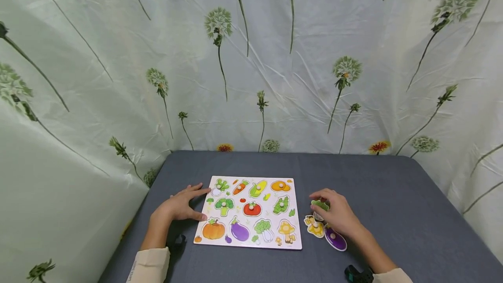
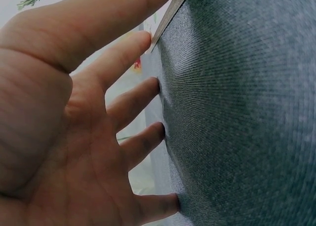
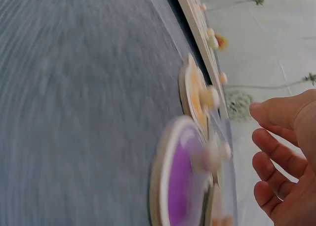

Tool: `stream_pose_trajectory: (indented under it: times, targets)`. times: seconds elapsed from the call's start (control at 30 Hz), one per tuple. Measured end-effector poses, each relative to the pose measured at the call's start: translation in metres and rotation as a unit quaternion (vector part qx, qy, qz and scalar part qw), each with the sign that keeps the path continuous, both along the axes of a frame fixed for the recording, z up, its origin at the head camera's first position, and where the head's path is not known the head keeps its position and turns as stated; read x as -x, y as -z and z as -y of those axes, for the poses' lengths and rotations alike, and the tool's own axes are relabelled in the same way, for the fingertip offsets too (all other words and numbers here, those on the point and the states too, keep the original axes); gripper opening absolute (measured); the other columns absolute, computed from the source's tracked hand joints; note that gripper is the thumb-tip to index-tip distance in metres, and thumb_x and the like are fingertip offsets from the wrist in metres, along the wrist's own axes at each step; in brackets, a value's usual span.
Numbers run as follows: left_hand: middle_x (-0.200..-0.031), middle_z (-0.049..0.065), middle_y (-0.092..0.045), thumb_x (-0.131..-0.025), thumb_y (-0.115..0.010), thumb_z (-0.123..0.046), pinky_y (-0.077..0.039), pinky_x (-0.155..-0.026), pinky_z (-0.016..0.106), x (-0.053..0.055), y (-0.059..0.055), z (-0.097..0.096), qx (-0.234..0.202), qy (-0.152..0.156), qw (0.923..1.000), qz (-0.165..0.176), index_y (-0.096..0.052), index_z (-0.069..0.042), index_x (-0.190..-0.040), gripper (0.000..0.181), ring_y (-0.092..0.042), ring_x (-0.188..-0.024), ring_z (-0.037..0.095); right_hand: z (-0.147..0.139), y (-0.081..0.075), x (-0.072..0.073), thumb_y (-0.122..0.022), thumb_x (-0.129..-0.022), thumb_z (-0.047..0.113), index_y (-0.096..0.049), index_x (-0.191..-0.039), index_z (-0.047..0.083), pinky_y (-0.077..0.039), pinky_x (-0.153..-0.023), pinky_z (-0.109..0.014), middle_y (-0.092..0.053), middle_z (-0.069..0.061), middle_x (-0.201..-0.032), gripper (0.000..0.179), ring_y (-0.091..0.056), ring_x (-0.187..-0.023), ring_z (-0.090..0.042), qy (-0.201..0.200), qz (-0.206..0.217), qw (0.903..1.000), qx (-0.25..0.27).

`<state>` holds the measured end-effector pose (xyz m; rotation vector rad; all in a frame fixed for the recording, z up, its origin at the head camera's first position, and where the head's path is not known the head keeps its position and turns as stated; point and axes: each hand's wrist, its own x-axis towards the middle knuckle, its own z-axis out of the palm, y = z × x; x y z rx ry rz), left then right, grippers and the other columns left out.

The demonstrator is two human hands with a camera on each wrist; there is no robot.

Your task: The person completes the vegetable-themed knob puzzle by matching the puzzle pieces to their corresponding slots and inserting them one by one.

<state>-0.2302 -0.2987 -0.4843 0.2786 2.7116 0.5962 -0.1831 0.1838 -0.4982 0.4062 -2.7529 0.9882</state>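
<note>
While the left hand (image 1: 182,205) lies at the left side of the vegetable puzzle board (image 1: 268,215), its fingers are spread wide, thumb and index finger touching the board's edge, the other fingertips down by the grey-blue table cover (image 1: 377,191). Right hand (image 1: 338,214) is over a small group of loose pieces to the right of the board. Its fingers are loosely bent, pinching nothing; the right wrist view shows a gap between fingertips and knobs.

Loose pieces, lying close together: eggplant piece (image 1: 335,237) nearest the wearer, yellow mushroom piece (image 1: 314,226) next to the board's right edge, green-topped piece (image 1: 320,205) beyond, partly hidden under the right hand. The eggplant and mushroom pieces have pale knobs (the eggplant's is blurred in the right wrist view).

Board lies flat, pictures facing up; carrot, corn and tomato carry knobs. Backdrop: pale curtain (image 1: 271,64) printed with dandelions. Sleeves (image 1: 150,265): cream.
</note>
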Motion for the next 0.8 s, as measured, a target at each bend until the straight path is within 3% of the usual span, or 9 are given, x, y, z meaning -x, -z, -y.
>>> stream_pose_trajectory:
  times: [0.3,0.63,0.8]
  targets:
    - [-0.168,0.017,-0.031,-0.07,-0.093,-0.048,-0.008,-0.108,0.088,0.001,0.0,0.001,0.001,0.002,1.0,-0.004,-0.048,-0.027,-0.156,0.099,-0.016,-0.155,0.052,-0.029,-0.005,-0.006,-0.082,-0.086,0.011,-0.077,-0.108,0.013,-0.057,-0.077,-0.036,-0.073,0.0,-0.103,0.022,-0.065,-0.09,-0.02,0.029,-0.021,0.9993,-0.012]
    - [-0.168,0.017,-0.03,-0.07,-0.093,-0.047,-0.007,-0.109,0.088,0.001,0.0,0.0,-0.001,0.003,1.0,-0.001,-0.048,-0.027,-0.156,0.099,-0.015,-0.156,0.052,-0.052,-0.004,-0.016,-0.082,-0.088,0.018,-0.077,-0.108,0.011,-0.055,-0.077,-0.035,-0.072,-0.001,-0.101,0.022,-0.064,-0.089,-0.018,0.048,0.017,0.9982,-0.032]
    - [-0.169,0.017,-0.03,-0.071,-0.093,-0.046,-0.007,-0.109,0.088,0.001,0.0,0.0,-0.002,0.004,1.0,0.004,-0.048,-0.027,-0.156,0.098,-0.015,-0.155,0.052,-0.063,0.003,-0.021,-0.085,-0.085,0.02,-0.078,-0.104,0.012,-0.053,-0.073,-0.029,-0.07,0.003,-0.094,0.022,-0.061,-0.083,-0.012,0.049,0.015,0.9981,-0.035]
